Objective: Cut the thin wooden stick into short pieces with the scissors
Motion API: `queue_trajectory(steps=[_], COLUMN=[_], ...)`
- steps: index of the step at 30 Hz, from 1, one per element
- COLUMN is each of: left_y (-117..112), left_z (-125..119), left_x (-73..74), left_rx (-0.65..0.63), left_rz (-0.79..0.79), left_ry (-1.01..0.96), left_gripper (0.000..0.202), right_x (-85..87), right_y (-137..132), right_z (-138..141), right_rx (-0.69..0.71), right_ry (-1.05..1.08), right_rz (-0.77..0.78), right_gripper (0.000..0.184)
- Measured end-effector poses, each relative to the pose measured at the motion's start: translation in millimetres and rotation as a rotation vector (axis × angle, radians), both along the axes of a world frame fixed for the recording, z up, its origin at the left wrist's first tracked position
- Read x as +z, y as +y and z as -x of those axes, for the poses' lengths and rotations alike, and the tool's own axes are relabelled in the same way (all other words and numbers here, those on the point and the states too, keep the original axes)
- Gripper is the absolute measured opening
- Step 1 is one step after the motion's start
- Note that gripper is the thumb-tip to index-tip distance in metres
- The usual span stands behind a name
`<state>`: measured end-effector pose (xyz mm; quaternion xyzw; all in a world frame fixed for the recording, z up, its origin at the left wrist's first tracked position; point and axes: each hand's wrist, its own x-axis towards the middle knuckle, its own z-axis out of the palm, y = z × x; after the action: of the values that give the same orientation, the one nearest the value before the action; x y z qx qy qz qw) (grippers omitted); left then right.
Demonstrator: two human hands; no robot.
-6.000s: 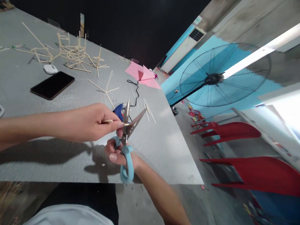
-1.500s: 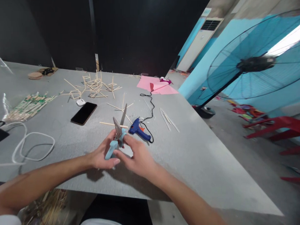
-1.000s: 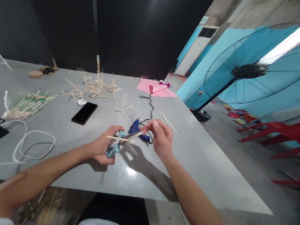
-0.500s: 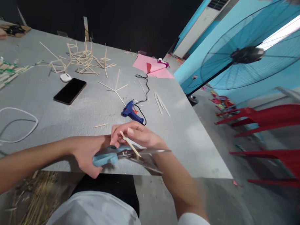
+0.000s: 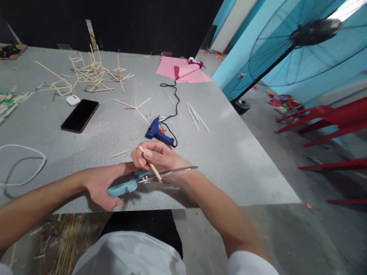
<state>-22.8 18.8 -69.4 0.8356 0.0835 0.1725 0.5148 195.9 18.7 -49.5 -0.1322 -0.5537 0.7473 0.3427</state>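
My left hand [image 5: 102, 185] is closed around the light blue handles of a pair of scissors [image 5: 123, 188], whose blades point right near the table's front edge. Between thumb and fingers, my right hand [image 5: 159, 154] pinches a short wooden stick [image 5: 154, 171]. The stick's lower end lies at the blades; whether they touch it, I cannot tell. A blue glue gun [image 5: 159, 131] lies just beyond my right hand, its black cord running back. Left of that hand is a small loose stick piece [image 5: 120, 153]. Further back sits a joined stick frame [image 5: 136, 108].
Several stick structures [image 5: 94, 72] stand at the back left, near a phone [image 5: 80, 116] and a white case [image 5: 73, 100]. A white cable [image 5: 19, 146] loops at left. Pink paper [image 5: 186, 71] lies at the back. Red chairs [image 5: 347, 115] and a large fan [image 5: 313, 33] are at right.
The scissor blades, spread apart before, now look closer together around the stick's lower end. My right hand has shifted slightly left and up. The whole view has also shifted a little.
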Motion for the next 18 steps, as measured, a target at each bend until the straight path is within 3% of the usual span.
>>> queue_trajectory(steps=[6,10,18], left_y=[-4,-9,-10], left_z=[-7,-16,-14], left_x=[9.2,13.9,2.9], left_rx=[0.004,-0.033,-0.079], left_rz=[0.055,0.080,0.063], left_ry=[-0.028,-0.084,-0.055], left_gripper=[0.064,0.045,0.029], right_x=[4.0,12.8,16.0], right_y=[-2,-8,-13], right_z=[-3,-5,-8], right_rx=[0.040,0.078,0.187], right_ry=[0.038,0.057,-0.030], right_rz=[0.000,0.002,0.033], right_gripper=[0.041,0.038,0.038])
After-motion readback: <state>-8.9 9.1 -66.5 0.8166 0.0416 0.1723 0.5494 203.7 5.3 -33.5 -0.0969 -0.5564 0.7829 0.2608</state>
